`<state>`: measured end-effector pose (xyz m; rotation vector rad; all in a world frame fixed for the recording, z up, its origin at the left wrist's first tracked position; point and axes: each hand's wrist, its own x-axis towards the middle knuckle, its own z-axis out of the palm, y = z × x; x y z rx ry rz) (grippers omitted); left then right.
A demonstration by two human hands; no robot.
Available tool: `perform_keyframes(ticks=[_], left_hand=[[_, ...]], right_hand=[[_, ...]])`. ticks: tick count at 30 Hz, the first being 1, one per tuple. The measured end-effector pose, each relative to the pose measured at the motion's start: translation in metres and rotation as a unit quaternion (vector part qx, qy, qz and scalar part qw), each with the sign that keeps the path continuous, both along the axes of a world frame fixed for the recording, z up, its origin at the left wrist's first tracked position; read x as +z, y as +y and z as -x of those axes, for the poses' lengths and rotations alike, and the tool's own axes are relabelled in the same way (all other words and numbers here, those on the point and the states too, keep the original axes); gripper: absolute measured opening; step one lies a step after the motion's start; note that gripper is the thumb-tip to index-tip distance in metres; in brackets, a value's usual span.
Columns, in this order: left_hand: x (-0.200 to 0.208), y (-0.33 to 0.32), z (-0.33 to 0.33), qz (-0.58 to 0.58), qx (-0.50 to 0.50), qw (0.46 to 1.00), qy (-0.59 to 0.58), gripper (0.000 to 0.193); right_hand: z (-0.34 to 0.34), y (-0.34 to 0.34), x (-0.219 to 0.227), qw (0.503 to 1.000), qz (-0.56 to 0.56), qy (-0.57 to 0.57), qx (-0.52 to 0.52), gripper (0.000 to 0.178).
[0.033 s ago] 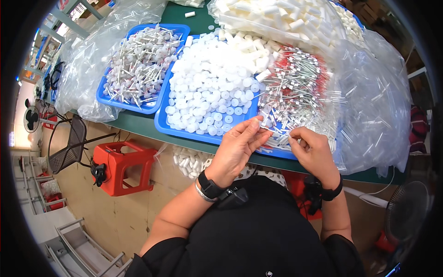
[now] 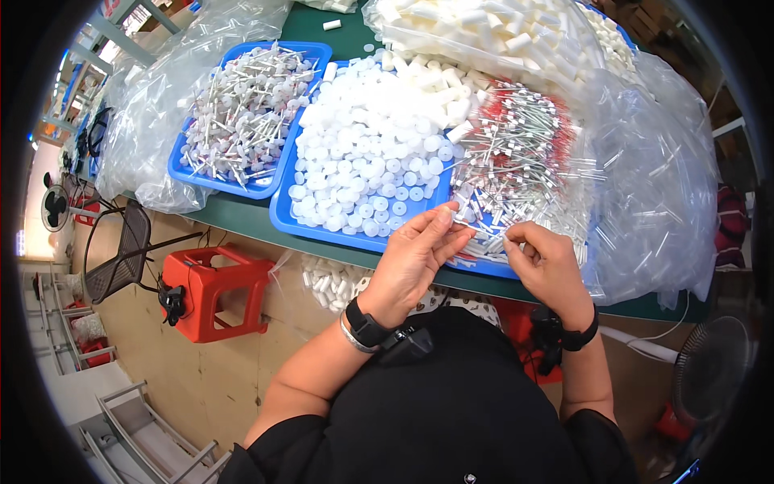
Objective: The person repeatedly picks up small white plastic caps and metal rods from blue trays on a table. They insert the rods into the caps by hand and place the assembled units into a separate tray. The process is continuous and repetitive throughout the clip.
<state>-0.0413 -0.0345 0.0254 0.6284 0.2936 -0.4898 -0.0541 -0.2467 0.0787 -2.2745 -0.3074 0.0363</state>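
Observation:
Over the front edge of the right-hand blue tray, my left hand (image 2: 413, 264) and my right hand (image 2: 551, 264) are close together. A thin white stick (image 2: 480, 229) spans the gap between them. Left thumb and forefinger pinch one end, where something small and pale shows; its exact shape is hard to make out. Right thumb and fingertips close on the other end. Just beyond lies a heap of thin metal-coloured stems with white ends and red parts (image 2: 520, 141). Translucent white discs with centre holes (image 2: 363, 173) fill the blue tray (image 2: 326, 235) on the left.
Farther left, another blue tray (image 2: 258, 192) holds stems fitted with discs. White foam-like cylinders (image 2: 492, 32) are piled at the back. Clear plastic bags (image 2: 653, 185) bulge at the right. A red stool (image 2: 214, 294) stands on the floor left, a fan (image 2: 713, 363) at right.

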Motion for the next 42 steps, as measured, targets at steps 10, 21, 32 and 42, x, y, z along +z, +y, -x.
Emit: perform_keyframes(ticks=[10, 21, 32, 42], left_hand=[[-0.005, 0.000, 0.000, 0.005, 0.015, 1.000, 0.004, 0.036], [-0.004, -0.003, 0.003, -0.022, 0.003, 1.000, 0.001, 0.037], [-0.008, -0.003, 0.005, 0.016, -0.076, 0.997, 0.017, 0.033], [0.005, 0.008, 0.004, -0.108, -0.055, 0.987, -0.101, 0.028]], right_hand=[[-0.003, 0.003, -0.007, 0.996, 0.002, -0.082, 0.021, 0.008], [-0.003, 0.008, -0.011, 0.994, -0.012, -0.103, 0.029, 0.007], [0.000, 0.021, -0.017, 0.928, -0.261, 0.263, -0.037, 0.023], [0.004, 0.032, -0.020, 0.992, -0.103, 0.065, 0.040, 0.016]])
